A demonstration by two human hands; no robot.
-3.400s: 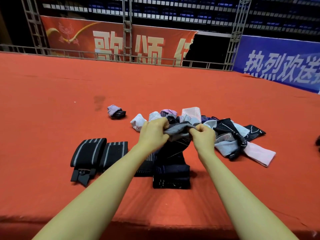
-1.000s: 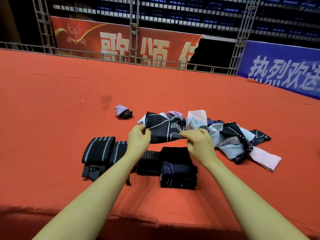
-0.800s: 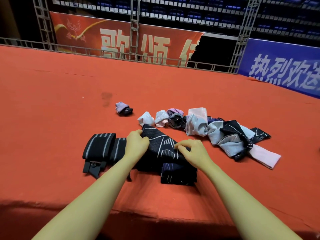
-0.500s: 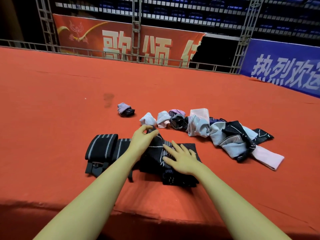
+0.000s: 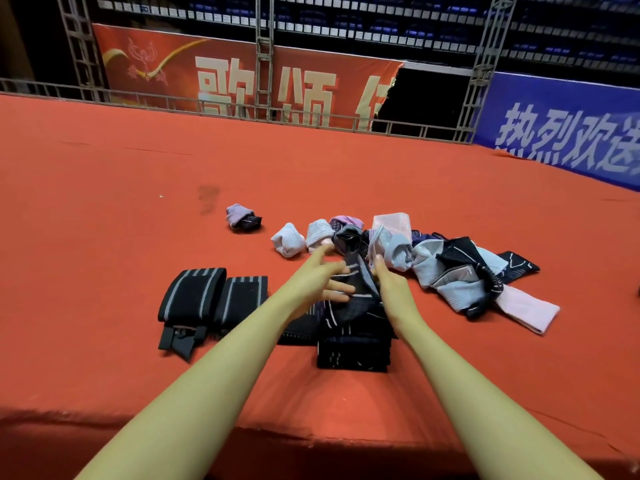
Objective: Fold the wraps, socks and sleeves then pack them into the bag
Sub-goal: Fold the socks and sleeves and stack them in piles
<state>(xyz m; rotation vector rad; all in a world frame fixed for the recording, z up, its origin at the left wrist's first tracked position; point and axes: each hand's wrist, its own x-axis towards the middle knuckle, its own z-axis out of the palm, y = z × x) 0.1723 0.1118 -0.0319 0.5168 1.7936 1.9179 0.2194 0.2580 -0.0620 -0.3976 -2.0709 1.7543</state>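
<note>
A black sleeve with white line pattern (image 5: 358, 299) lies on top of a stack of folded dark pieces (image 5: 353, 355) near the front of the red cloth. My right hand (image 5: 393, 289) grips the sleeve's right edge and holds it raised as a fold. My left hand (image 5: 322, 280) has its fingers straight and spread, touching the sleeve's left side; it is blurred by motion. Two black wraps with grey stripes (image 5: 211, 299) lie folded to the left. Unfolded grey, black and pink sleeves (image 5: 460, 275) are heaped to the right. No bag is in view.
Rolled sock pairs (image 5: 287, 239) sit in a row behind my hands, one lilac and black pair (image 5: 242, 218) apart to the left. The red cloth surface (image 5: 104, 237) has its front edge near my elbows. A metal railing (image 5: 242, 109) and banners stand at the far side.
The sleeve was held up, laid flat on the dark stack and smoothed. Now my right hand lifts its right edge up and over while my left hand shifts onto it.
</note>
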